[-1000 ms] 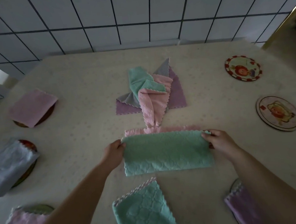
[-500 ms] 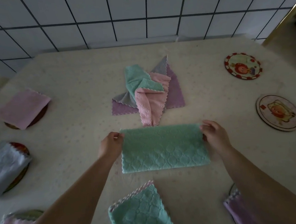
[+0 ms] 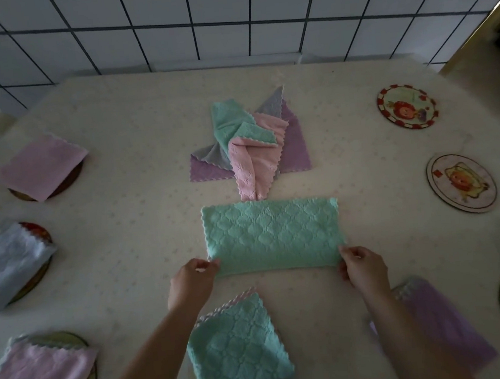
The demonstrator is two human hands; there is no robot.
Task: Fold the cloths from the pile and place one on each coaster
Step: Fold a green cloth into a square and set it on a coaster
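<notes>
I see the main risk in the next fold: the green cloth (image 3: 273,236) lies flat on the table (image 3: 134,145) as a long half-folded strip, and if one corner slips from its pinch while the ends are brought together, the layers will skew and the scalloped edges won't line up. Its far edge sits just beside the pink tail of the pile (image 3: 250,146), so a careless lift could drag that cloth along. A folded green square (image 3: 238,349) lies close below my wrists and could get nudged by a forearm.

My left hand (image 3: 190,282) pinches the near left corner of the strip, thumb and forefinger closed on the fabric, other fingers curled. My right hand (image 3: 363,267) pinches the near right corner the same way. Both forearms reach in from below, wrists low over the table.

Bare coasters (image 3: 407,107) wait along the right side.
</notes>
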